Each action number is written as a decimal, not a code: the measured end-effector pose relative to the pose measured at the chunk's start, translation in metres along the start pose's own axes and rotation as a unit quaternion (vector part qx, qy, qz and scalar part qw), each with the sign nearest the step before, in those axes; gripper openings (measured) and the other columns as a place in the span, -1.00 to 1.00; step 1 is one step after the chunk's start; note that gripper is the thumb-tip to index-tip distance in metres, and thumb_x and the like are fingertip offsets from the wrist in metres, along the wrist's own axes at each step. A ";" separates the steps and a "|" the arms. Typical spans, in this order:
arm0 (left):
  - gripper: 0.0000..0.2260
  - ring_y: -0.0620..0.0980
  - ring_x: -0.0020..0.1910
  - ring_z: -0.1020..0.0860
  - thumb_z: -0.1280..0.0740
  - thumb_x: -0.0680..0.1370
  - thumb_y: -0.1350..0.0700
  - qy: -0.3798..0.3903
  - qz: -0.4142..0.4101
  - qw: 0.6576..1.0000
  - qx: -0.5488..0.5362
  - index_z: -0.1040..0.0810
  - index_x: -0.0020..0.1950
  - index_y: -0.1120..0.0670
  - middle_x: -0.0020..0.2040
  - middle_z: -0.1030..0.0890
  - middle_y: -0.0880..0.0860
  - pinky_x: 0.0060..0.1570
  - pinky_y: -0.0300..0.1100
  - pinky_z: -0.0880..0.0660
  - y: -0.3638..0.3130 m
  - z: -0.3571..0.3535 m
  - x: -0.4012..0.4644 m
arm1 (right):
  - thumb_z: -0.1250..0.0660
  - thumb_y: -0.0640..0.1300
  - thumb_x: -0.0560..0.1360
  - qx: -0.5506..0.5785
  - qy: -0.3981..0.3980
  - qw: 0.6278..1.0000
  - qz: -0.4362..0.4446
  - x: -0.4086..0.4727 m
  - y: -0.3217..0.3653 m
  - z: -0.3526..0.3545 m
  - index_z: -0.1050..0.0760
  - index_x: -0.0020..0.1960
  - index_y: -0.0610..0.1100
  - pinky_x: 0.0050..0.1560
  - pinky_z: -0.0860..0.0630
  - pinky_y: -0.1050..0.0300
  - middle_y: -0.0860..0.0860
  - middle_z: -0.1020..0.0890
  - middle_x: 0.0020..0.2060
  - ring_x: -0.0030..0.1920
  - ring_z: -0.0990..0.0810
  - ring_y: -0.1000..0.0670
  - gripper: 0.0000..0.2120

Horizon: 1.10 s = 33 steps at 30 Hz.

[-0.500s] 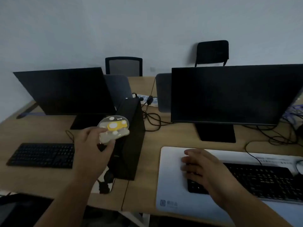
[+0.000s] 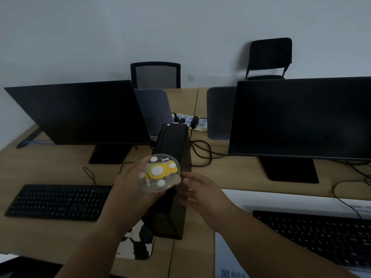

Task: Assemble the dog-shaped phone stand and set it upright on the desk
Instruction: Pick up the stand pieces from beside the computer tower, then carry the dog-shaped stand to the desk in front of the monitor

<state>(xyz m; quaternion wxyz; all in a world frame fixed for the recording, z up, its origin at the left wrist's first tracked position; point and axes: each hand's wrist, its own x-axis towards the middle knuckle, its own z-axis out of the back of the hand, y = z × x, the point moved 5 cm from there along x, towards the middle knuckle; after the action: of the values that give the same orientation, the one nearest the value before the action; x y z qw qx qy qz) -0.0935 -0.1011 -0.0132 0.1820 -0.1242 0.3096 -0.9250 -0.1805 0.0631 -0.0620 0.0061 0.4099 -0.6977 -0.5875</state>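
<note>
My left hand holds the phone stand piece, a round clear disc with a yellow dog shape, white dots and small bone marks, lifted above the wooden desk in front of a black computer tower. My right hand is just to the right of the disc with fingers spread; its fingertips are at the disc's right edge, and I cannot tell if they touch it.
A black computer tower stands right behind my hands. A black-and-white patterned mat lies near the front edge. Two dark monitors, two black keyboards, a white desk mat, a power strip and cables fill the desk.
My right hand left the right keyboard and came across to the disc's right edge. My left hand brought the disc toward the middle and tilted it flatter toward me.
</note>
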 end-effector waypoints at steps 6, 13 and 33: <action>-0.29 -0.26 0.25 -0.44 -0.51 0.36 -0.20 -0.025 0.010 1.000 -0.015 -0.35 0.46 -0.20 0.33 -0.46 -0.17 0.08 -0.40 -0.36 -0.018 -0.002 -0.008 | -0.27 -0.23 0.61 0.022 0.009 0.999 0.040 -0.008 0.018 0.007 -0.63 0.17 -0.11 0.00 -0.61 0.09 -0.08 -0.73 0.02 0.00 -0.69 -0.03 -0.79; -0.61 -0.21 0.10 -0.57 -0.37 0.50 -0.12 0.058 0.108 0.967 -0.221 -0.46 0.32 -0.24 0.16 -0.55 -0.22 0.00 -0.29 -0.53 -0.073 -0.026 -0.014 | -0.29 -0.21 0.61 0.071 0.020 0.991 0.111 -0.025 0.041 0.056 -0.61 0.20 -0.13 0.09 -0.61 -0.01 -0.12 -0.68 0.12 0.10 -0.68 -0.06 -0.80; -0.86 -0.04 0.01 -0.66 -0.36 0.57 0.05 0.171 0.221 0.865 -0.417 -0.53 0.10 -0.14 0.06 -0.63 -0.07 0.03 -0.11 -0.62 -0.114 -0.138 -0.026 | -0.51 -0.05 0.45 0.003 -0.114 0.992 0.058 -0.050 0.015 0.180 -0.61 0.14 -0.08 -0.04 -0.68 -0.11 -0.09 -0.75 -0.01 -0.01 -0.73 -0.13 -0.71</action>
<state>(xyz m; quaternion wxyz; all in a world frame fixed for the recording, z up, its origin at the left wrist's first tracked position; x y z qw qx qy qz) -0.1471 0.0670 -0.0530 0.2566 0.0433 0.7125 -0.6517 -0.2438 0.2389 -0.0816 -0.0399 0.2991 -0.7181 -0.6271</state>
